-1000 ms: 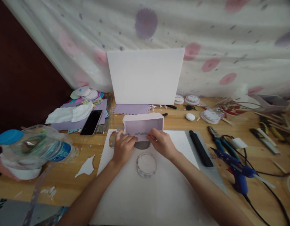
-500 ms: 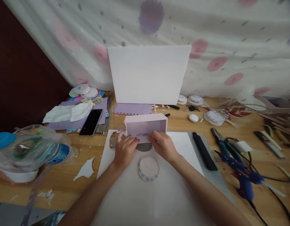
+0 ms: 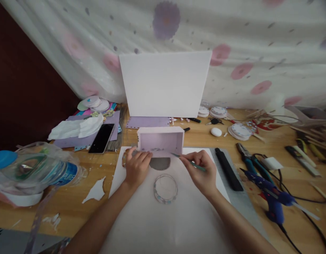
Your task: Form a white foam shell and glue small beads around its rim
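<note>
A shallow pale-lilac open box (image 3: 161,130) stands on its side, its open face towards me. My left hand (image 3: 137,168) grips its lower left edge, fingers bent over the rim and thumb mostly hidden. Small bluish-grey marks or bits show inside along the lower wall. Between its fingertips my right hand (image 3: 202,170) pinches a slim green pointed tool (image 3: 196,166), its tip at the box's lower right rim; its exact kind I cannot make out. Nearer to me lies a thin ring with pale blue and pink bits (image 3: 166,202). Below the box shows a dark grey rounded shape (image 3: 160,164).
A white panel (image 3: 165,84) stands behind the box. To the right lie a black bar-like object (image 3: 228,169), pliers (image 3: 247,158) and a blue glue gun (image 3: 271,190) with its cord. On the left are a phone (image 3: 102,138) and a plastic bottle (image 3: 46,167).
My right hand has drawn back to the right from the box's front, and the green tool now shows in it. The left hand stays at the box's left edge.
</note>
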Motion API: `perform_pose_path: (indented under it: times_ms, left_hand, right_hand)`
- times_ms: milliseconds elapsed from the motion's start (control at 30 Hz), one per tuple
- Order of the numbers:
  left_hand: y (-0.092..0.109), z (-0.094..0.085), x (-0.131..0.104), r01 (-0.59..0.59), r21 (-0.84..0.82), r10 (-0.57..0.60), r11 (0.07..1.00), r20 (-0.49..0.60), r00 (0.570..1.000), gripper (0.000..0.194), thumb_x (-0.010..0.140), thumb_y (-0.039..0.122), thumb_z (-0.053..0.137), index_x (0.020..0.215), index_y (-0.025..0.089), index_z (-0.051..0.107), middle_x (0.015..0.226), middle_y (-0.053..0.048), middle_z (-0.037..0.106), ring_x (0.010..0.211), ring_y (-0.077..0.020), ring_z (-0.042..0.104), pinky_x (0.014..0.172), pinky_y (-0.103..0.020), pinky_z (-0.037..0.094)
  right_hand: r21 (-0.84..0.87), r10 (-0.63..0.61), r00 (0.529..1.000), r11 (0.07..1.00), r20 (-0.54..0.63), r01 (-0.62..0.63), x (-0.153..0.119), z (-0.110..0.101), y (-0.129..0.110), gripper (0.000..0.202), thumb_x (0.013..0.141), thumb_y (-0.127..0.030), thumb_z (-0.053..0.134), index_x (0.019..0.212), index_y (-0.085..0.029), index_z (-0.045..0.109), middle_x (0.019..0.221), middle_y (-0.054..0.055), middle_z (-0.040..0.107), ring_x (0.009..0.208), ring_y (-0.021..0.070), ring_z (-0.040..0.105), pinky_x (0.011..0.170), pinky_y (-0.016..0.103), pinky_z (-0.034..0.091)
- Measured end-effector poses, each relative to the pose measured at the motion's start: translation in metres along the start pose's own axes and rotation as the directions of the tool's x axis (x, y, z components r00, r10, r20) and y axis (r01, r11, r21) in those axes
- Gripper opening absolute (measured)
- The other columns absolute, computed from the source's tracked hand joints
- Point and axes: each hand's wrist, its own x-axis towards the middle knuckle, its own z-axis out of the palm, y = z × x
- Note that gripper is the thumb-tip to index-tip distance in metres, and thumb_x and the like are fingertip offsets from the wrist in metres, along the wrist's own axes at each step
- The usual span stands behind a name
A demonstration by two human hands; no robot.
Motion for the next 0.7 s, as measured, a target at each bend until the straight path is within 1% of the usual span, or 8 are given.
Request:
perform_pose_path:
  times_ms: [67,133,300,433,533,600,633,700]
  left_hand:
    - [-0.006,0.0,0.006,0.015,0.01,-0.015,1.0,0.017,1.0,0.025,0.084,0.004,0.049,0.092,0.02,0.066,0.083,-0.001,0.074,0.075,-0.0162,0.067,0.095,-0.045,0.036]
    - [-0.01,0.0,0.011,0.018,0.004,-0.018,1.0,0.043,0.999,0.024,0.084,0.005,0.049,0.091,0.02,0.066,0.083,-0.001,0.074,0.076,-0.0166,0.067,0.096,-0.045,0.035]
    - [-0.01,-0.001,0.015,0.002,-0.004,-0.001,1.0,0.076,0.997,0.023,0.084,0.007,0.05,0.09,0.022,0.067,0.083,-0.001,0.073,0.078,-0.0176,0.067,0.095,-0.045,0.036]
    - [-0.02,0.004,0.02,0.028,-0.004,-0.027,1.0,0.131,0.991,0.026,0.085,0.008,0.05,0.102,0.021,0.064,0.09,-0.004,0.072,0.083,-0.0195,0.065,0.094,-0.046,0.035]
    - [-0.028,0.005,0.03,0.05,-0.028,-0.045,0.998,0.158,0.986,0.03,0.085,0.008,0.05,0.111,0.02,0.061,0.1,-0.007,0.069,0.093,-0.0223,0.061,0.094,-0.045,0.037]
    - [-0.024,-0.001,0.035,0.103,-0.046,-0.096,0.994,0.129,0.987,0.031,0.086,0.011,0.051,0.115,0.02,0.058,0.109,-0.009,0.065,0.102,-0.0243,0.058,0.093,-0.044,0.039]
    - [-0.017,-0.007,0.036,0.149,-0.066,-0.141,0.987,0.112,0.984,0.032,0.087,0.015,0.052,0.118,0.02,0.057,0.113,-0.011,0.062,0.106,-0.0255,0.055,0.092,-0.044,0.04]
    - [0.006,-0.023,0.031,0.265,-0.147,-0.25,0.953,0.113,0.962,0.04,0.085,0.026,0.057,0.124,0.02,0.051,0.114,-0.012,0.058,0.108,-0.0261,0.053,0.092,-0.043,0.042]
  right_hand:
    - [0.108,0.066,0.998,0.992,-0.017,-0.064,-0.002,-0.006,-0.001,0.042,0.077,-0.024,0.07,0.068,-0.025,0.029,0.071,0.002,0.069,0.08,0.0239,0.07,0.064,0.034,0.051]
    - [0.171,0.119,0.992,0.979,-0.028,-0.113,-0.004,-0.011,0.0,0.042,0.076,-0.025,0.071,0.069,-0.025,0.03,0.071,0.003,0.069,0.083,0.0249,0.07,0.069,0.037,0.053]
    - [0.206,0.161,0.986,0.967,-0.047,-0.148,-0.004,-0.016,0.003,0.042,0.075,-0.027,0.072,0.069,-0.025,0.031,0.07,0.002,0.069,0.08,0.0235,0.069,0.073,0.039,0.054]
    - [0.215,0.171,0.984,0.964,-0.057,-0.155,-0.004,-0.016,0.003,0.042,0.075,-0.027,0.072,0.069,-0.025,0.03,0.07,0.001,0.069,0.081,0.0235,0.07,0.07,0.036,0.053]
    - [0.226,0.183,0.981,0.96,-0.059,-0.166,-0.005,-0.016,0.003,0.042,0.075,-0.025,0.072,0.069,-0.024,0.031,0.07,0.001,0.069,0.08,0.0229,0.07,0.069,0.034,0.052]
    - [0.237,0.192,0.98,0.956,-0.058,-0.173,-0.006,-0.015,0.003,0.042,0.075,-0.024,0.072,0.069,-0.024,0.031,0.068,0.0,0.068,0.078,0.0219,0.069,0.069,0.034,0.051]
    - [0.243,0.198,0.978,0.953,-0.057,-0.179,-0.007,-0.014,0.004,0.042,0.075,-0.023,0.072,0.069,-0.024,0.03,0.068,0.0,0.067,0.077,0.0216,0.069,0.069,0.033,0.05]
    - [0.253,0.213,0.975,0.948,-0.055,-0.193,-0.009,-0.013,0.005,0.043,0.075,-0.023,0.072,0.069,-0.024,0.03,0.066,-0.001,0.066,0.076,0.0214,0.069,0.067,0.033,0.049]
